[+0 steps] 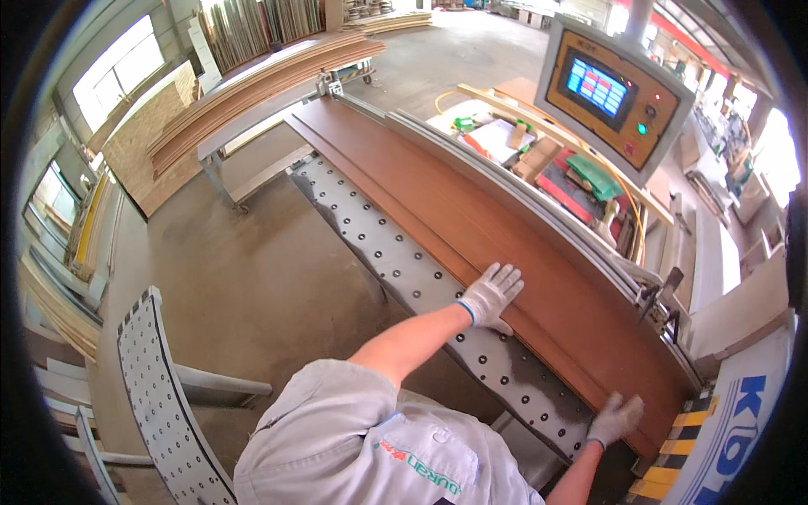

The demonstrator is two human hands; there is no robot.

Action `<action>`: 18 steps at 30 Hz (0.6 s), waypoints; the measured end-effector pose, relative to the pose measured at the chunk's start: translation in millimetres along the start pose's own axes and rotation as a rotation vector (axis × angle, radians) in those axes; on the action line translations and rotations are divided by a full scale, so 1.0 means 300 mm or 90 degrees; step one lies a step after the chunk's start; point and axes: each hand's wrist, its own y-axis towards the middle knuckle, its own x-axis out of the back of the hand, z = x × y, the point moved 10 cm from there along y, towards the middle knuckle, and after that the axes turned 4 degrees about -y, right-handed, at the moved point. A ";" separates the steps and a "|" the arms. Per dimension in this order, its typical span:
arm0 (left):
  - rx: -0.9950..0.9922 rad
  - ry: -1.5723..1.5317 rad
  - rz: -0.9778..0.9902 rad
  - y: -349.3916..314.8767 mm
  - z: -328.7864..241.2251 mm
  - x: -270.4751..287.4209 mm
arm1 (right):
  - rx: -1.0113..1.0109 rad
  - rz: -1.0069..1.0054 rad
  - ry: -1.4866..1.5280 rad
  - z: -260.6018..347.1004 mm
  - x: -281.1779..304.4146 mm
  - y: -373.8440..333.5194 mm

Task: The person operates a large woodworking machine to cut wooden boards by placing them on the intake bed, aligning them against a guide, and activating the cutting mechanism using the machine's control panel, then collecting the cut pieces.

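A long reddish-brown wooden panel (471,227) lies on a machine bed and runs from the far left to the near right. My left hand (493,296), in a white work glove, rests on its near edge with the fingers spread. Close to the panel's right end, my right hand (619,418), gloved too, touches the surface with fingers stretched out. Beneath and beside the panel is a grey support table (404,282) dotted with black-ringed holes. A metal guide rail (539,202) runs along the panel's far edge.
A control box with a lit screen (597,87) hangs at the upper right. Yellow-and-black striping (673,446) marks the machine at the near right. A second perforated support (160,396) stands at the left. Stacked boards (261,93) lie on a rack at the far left.
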 end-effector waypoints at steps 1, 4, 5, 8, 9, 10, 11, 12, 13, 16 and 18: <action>0.016 -0.005 -0.019 -0.009 -0.016 -0.008 | 0.113 0.049 0.082 0.178 -0.012 -0.025; 0.001 -0.101 -0.129 -0.184 -0.033 -0.055 | 0.247 0.225 0.006 0.605 -0.157 -0.102; -0.032 -0.146 -0.159 -0.273 -0.037 -0.061 | 0.276 0.250 0.019 0.711 -0.155 -0.125; -0.083 -0.256 -0.261 -0.627 0.054 -0.090 | 0.348 0.240 0.050 0.998 -0.151 -0.218; -0.075 -0.239 -0.280 -0.745 0.119 -0.100 | 0.353 0.230 0.047 1.077 -0.147 -0.234; -0.066 -0.221 -0.295 -0.875 0.187 -0.101 | 0.356 0.223 0.047 1.154 -0.143 -0.260; 0.076 -0.273 -0.175 -0.961 0.306 -0.166 | 0.353 0.216 0.040 1.213 -0.132 -0.278; 0.226 -0.317 -0.052 -1.088 0.421 -0.248 | 0.352 0.213 0.044 1.290 -0.123 -0.301; 0.318 -0.325 -0.018 -1.249 0.521 -0.353 | 0.355 0.214 0.044 1.373 -0.112 -0.324; 0.654 -0.524 0.069 -1.699 0.701 -0.589 | 0.340 0.222 0.040 1.556 -0.103 -0.351; 0.733 -0.483 -0.003 -1.948 0.768 -0.670 | 0.341 0.237 0.055 1.694 -0.109 -0.380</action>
